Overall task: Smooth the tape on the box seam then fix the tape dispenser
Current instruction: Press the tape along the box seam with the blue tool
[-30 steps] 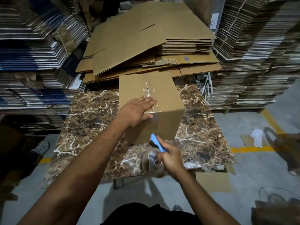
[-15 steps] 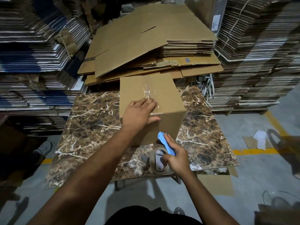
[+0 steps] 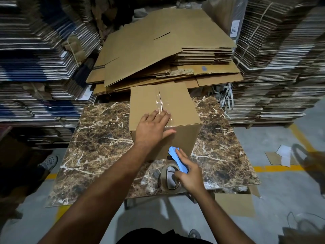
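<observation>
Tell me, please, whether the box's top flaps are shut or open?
Shut: the box flaps meet flat at the seam under clear tape, with the left hand pressing there.

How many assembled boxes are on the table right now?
1. The box stands at the far middle of the marble table, under the left hand. No other is visible.

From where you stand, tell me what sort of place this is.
Most likely a carton warehouse or packing area. Tall stacks of flattened cardboard line the walls, loose flat sheets are piled ahead, and a box is being taped on a marble-patterned table over a concrete floor with yellow line.
</observation>
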Demonstrator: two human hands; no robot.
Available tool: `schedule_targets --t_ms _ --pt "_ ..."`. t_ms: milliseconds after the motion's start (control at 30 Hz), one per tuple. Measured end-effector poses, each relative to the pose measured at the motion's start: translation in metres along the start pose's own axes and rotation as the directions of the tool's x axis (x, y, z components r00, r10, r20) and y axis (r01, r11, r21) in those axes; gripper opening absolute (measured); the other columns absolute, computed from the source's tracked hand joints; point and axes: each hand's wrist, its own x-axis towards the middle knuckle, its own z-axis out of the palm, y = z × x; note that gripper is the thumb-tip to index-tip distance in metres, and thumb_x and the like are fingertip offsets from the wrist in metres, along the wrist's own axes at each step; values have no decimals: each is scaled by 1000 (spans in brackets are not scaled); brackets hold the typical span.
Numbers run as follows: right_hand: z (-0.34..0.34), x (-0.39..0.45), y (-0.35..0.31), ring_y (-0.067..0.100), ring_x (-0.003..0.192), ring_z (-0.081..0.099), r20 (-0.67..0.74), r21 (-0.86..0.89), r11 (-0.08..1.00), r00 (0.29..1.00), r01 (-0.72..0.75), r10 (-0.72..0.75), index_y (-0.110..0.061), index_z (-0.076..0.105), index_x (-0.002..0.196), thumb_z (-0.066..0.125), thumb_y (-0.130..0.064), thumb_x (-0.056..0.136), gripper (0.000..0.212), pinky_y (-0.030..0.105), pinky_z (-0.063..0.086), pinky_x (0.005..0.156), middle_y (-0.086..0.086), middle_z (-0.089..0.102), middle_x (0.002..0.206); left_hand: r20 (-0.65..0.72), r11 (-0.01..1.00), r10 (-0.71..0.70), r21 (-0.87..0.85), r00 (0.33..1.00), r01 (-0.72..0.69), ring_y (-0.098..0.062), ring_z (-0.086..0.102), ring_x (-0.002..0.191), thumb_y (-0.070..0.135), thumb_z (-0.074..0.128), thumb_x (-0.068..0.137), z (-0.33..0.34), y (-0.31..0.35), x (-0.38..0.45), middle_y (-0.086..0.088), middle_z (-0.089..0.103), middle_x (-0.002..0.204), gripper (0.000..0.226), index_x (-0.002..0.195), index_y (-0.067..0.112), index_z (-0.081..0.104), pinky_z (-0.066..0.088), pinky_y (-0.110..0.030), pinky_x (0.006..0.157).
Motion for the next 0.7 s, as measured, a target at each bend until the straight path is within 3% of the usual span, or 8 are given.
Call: schedule_targets --t_ms 167,267,367,467,533,600,667,700 --pt "3 1 1 -29 122 40 17 15 1000 1000 -7 7 -33 61 137 62 15 70 82 2 43 86 -13 48 153 63 1000 23 -9 998 -22 -25 31 151 82 43 80 -2 3 -1 2 32 164 93 152 25 26 28 -46 119" --pt "2 0 -3 -31 114 46 16 23 1000 1000 -1 0 -32 61 138 62 15 71 82 5 47 81 -14 47 153 62 1000 13 -27 998 -12 -24 30 151 84 51 74 -2 3 -2 3 32 164 100 152 28 26 27 -46 121" --pt "1 -1 -4 -30 119 43 13 17 1000 1000 13 -13 -32 60 139 62 15 72 81 4 46 84 -15 45 154 10 999 21 -51 1000 -20 -22 32 150 84 35 83 -3 0 -4 4 34 163 90 154 29 29 27 -46 121" --pt "0 -3 -6 -12 136 41 16 -7 999 999 35 -35 -33 60 139 64 13 73 81 3 43 90 -15 46 154 -35 997 27 -76 999 -29 -21 32 150 68 23 97 -4 -2 -5 4 35 163 70 154 29 30 28 -45 120" --pt "0 -6 -9 -6 140 41 27 -26 998 998 55 -54 -34 60 139 65 12 73 81 4 43 92 -16 46 154 -33 995 52 -78 998 -55 -22 32 150 66 29 97 -6 -3 -4 3 34 163 68 154 28 29 29 -46 119" --pt "0 -9 -16 -12 135 44 34 -38 996 996 87 -85 -35 60 139 64 10 73 81 8 47 90 -17 46 154 31 991 112 -78 993 -109 -23 28 152 65 49 91 -8 -8 -2 1 29 165 78 155 27 24 25 -46 120" --pt "1 -11 -27 -18 127 49 35 -44 991 991 129 -128 -35 60 139 64 8 71 80 16 52 88 -19 44 155 114 965 144 -235 983 -114 -24 27 152 58 67 80 -16 -18 -2 0 27 166 93 157 28 24 22 -45 122" --pt "3 -13 -32 -19 125 50 30 -45 986 987 160 -158 -36 59 139 63 6 71 80 19 53 87 -20 43 155 148 894 123 -446 981 -45 -24 31 150 54 70 79 -26 -25 -2 0 31 164 91 156 30 27 25 -45 122"
